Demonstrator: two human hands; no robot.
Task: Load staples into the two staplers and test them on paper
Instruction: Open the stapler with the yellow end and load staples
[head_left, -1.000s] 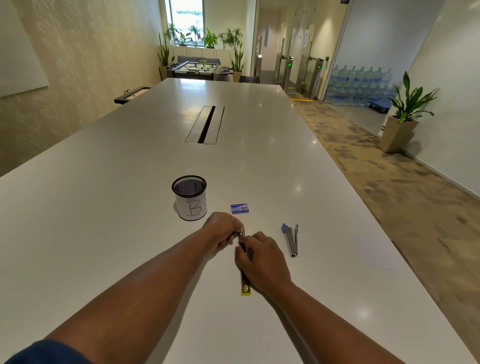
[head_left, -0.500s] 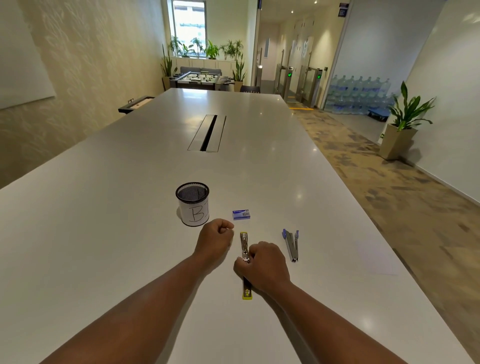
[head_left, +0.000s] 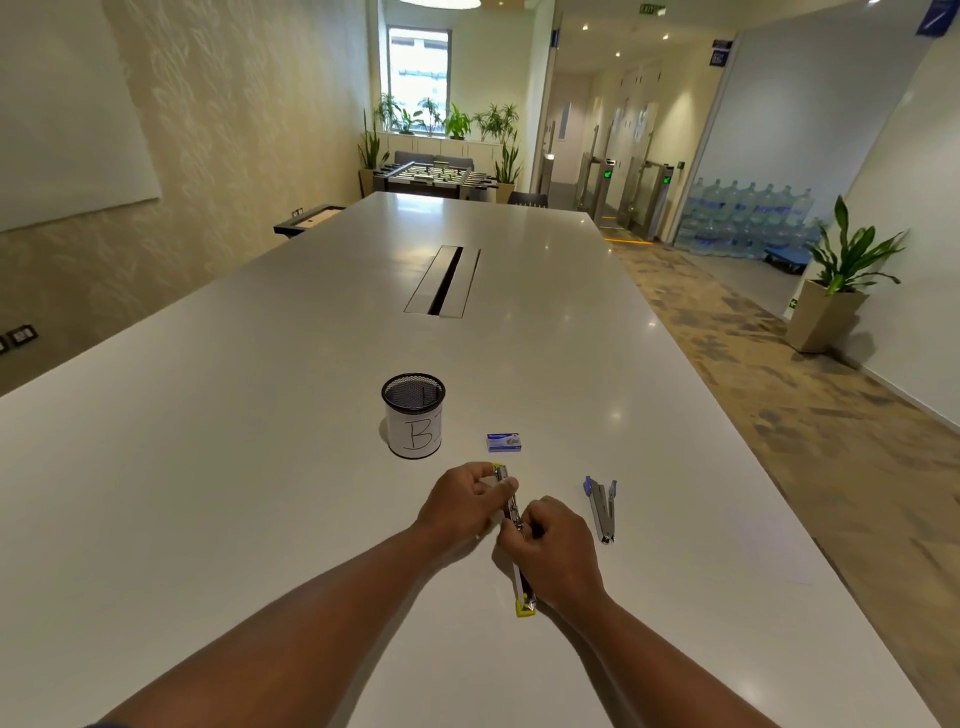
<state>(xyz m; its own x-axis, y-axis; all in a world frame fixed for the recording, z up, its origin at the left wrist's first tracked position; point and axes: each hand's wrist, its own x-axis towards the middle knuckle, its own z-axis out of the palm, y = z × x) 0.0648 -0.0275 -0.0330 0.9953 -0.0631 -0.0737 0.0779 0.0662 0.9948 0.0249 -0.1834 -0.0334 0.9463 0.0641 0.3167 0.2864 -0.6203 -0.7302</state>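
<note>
A yellow stapler (head_left: 524, 597) lies opened out flat on the white table (head_left: 260, 415), pointing away from me. My left hand (head_left: 462, 501) grips its far end, fingers closed around the metal part. My right hand (head_left: 553, 551) pinches the stapler's middle, covering much of it. A blue stapler (head_left: 601, 506) lies opened out to the right, untouched. A small blue staple box (head_left: 504, 442) sits just beyond my hands. A faint white sheet of paper (head_left: 763, 551) lies at the right, near the table edge.
A black mesh cup (head_left: 414, 415) with a white label marked "B" stands beyond my left hand. A cable slot (head_left: 443, 281) runs down the table's middle. The table's right edge drops to a carpeted floor with a potted plant (head_left: 836, 291).
My left hand, fisted beside the stapler half a second ago, has returned to its far end and closed on it. My right hand has shifted slightly along the stapler. The camera tilted up.
</note>
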